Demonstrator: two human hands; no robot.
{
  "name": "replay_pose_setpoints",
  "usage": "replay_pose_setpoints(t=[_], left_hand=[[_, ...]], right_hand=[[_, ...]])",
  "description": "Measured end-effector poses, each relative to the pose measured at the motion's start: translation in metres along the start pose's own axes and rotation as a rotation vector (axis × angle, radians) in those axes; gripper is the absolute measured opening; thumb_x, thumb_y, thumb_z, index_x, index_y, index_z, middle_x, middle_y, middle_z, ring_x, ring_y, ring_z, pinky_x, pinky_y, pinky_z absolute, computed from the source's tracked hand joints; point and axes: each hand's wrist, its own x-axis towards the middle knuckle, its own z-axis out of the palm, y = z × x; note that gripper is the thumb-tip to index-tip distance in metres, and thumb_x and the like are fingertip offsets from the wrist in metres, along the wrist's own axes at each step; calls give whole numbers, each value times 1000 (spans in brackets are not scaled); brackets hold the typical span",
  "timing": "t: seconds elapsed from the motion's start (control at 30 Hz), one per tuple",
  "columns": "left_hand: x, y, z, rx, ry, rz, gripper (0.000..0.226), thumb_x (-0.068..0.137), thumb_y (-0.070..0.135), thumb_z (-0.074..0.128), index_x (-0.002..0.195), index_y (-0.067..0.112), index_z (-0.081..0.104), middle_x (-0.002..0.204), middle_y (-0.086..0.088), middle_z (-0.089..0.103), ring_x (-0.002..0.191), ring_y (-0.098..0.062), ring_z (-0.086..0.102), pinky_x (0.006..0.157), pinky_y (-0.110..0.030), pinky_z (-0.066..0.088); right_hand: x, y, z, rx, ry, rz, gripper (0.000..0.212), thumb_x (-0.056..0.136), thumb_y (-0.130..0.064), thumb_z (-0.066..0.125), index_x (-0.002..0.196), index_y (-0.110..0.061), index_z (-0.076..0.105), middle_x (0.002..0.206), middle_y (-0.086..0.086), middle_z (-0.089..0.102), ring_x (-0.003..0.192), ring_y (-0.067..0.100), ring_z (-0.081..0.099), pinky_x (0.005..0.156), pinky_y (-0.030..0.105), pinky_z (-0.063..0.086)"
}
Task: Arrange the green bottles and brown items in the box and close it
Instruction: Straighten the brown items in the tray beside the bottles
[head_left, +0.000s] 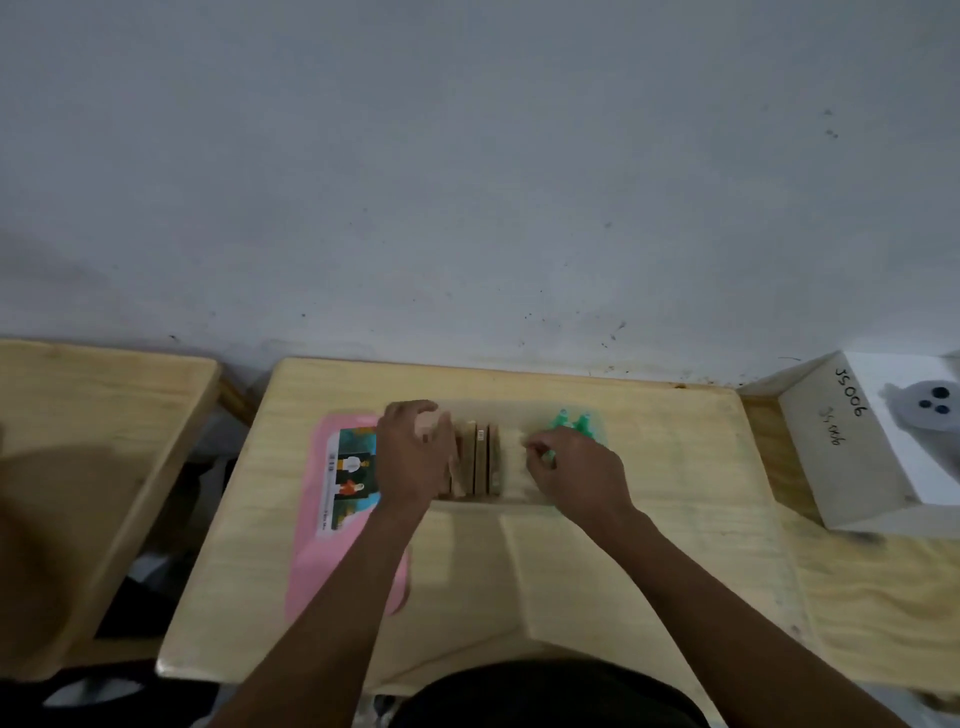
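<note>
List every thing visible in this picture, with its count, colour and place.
tables: three, light wood, side by side
wall: one, grey, behind the tables
box: one, tan, open, on the middle table
brown items: several, brown, upright in a row inside the box
green bottles: at least two, green, at the box's right end
packet: one, pink with a printed picture, left of the box
white box: one, white, handwritten marks, on the right table
left hand: one, over the leftmost brown items
right hand: one, fingers curled, beside the green bottles

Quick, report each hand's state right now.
Left hand: curled over the brown items; grip cannot be told.
Right hand: pinching a green bottle.
</note>
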Motion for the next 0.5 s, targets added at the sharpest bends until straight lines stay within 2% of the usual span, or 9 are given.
replay_pose_setpoints(t=[0.07,0.13,0.23,0.37,0.43,0.5], left_hand=[[8,-26,-14,66,-32,-99,31,85,27,68,113,14,64,114,-8,60,103,-23,57,86,-30,46],[15,-48,-22,53,-162,-231,39,86,24,68,120,7,62,120,-12,62,110,-26,59,91,-30,45],[19,-65,-29,46,-321,-227,29,88,22,65,112,6,67,107,-10,70,96,-23,66,81,-25,47],[22,-67,-33,12,-407,-212,28,88,20,65,113,9,66,104,-8,69,87,-20,66,80,-31,55],[24,-71,-33,32,-457,-219,30,89,20,63,117,9,64,105,-2,65,89,-15,63,70,-20,51],[26,-75,-31,50,-486,-222,30,90,19,62,118,9,64,109,1,65,95,-11,59,72,-15,45]], right_hand=[[6,-16,15,35,-73,-16,21,90,-34,55,105,-32,71,105,-13,70,90,9,65,74,26,50],[14,-29,32,27,-183,-7,20,89,-35,55,101,-31,71,103,-11,71,94,14,65,80,32,53],[28,-50,55,-42,-315,41,23,86,-42,54,102,-32,69,105,-7,70,98,20,65,82,32,51],[41,-70,83,-128,-350,119,30,81,-47,54,104,-28,59,101,-3,69,94,22,66,77,33,49],[42,-73,92,-146,-356,153,31,82,-40,56,110,-27,54,102,-3,69,94,22,66,75,32,48],[42,-71,96,-84,-360,199,30,80,-33,60,109,-28,53,100,-4,68,93,22,65,73,31,46]])
